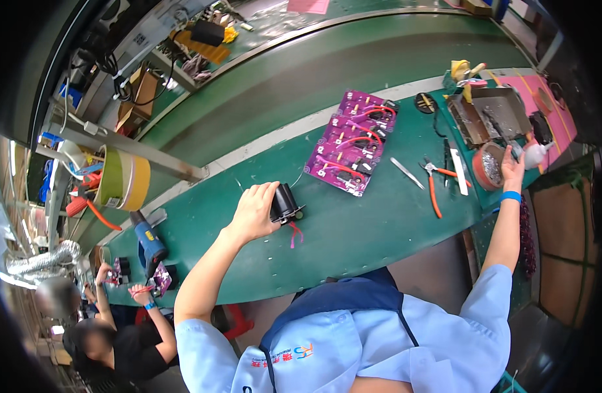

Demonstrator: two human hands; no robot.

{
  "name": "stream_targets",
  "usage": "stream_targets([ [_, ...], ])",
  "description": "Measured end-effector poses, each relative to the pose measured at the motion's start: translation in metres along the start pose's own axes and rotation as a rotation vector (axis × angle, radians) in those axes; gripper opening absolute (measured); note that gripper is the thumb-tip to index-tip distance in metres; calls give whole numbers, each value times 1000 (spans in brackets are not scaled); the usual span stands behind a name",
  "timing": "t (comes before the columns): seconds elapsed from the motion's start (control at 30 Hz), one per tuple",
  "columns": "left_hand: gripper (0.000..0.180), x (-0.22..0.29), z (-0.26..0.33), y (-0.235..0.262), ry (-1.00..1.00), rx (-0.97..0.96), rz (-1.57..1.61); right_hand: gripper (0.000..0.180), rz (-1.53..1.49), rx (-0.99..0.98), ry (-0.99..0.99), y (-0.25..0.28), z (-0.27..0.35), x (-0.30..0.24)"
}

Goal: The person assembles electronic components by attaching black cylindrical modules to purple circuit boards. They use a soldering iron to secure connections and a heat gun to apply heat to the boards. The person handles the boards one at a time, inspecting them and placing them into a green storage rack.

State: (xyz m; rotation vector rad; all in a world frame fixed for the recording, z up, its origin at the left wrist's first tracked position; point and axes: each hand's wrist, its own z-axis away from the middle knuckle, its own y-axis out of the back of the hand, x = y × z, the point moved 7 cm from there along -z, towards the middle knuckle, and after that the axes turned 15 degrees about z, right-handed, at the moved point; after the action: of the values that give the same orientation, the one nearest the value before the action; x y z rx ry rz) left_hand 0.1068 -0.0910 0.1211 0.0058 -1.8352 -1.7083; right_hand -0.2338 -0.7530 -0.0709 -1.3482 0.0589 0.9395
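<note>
My left hand (253, 211) is closed around a small assembly of black cylinders (285, 202) on a circuit board, held just over the green bench. Thin pink-red wires (295, 234) dangle from its lower side. Far to the right, my right hand (512, 171) grips the lower end of a dark slender tool (497, 126), whose exact kind I cannot make out. That tool slants across a metal tray (470, 126). Beside the hand are a round tin (487, 166) with silvery contents and a white squeeze bottle (535, 154).
A purple circuit board panel (343, 147) with red wires lies mid-bench. Right of it are tweezers (407, 173), orange-handled cutters (434, 190) and a white strip (458, 171). A blue heat gun (148, 241) stands at left, near a co-worker's hands (142, 295).
</note>
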Motion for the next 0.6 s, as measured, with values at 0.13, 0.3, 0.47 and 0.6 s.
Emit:
stream_targets([
  [0.13, 81, -9, -1, 2, 73, -140, 157, 46, 14, 146, 53, -11, 7, 20],
  [0.3, 87, -22, -5, 4, 180, -202, 257, 38, 196, 291, 327, -55, 66, 9],
  [0.47, 88, -24, -14, 4, 153, -259, 244, 51, 451, 177, 307, -101, 99, 26],
  [0.6, 91, -30, -19, 4, 209, -295, 243, 49, 487, -5, 171, -152, 140, 67],
])
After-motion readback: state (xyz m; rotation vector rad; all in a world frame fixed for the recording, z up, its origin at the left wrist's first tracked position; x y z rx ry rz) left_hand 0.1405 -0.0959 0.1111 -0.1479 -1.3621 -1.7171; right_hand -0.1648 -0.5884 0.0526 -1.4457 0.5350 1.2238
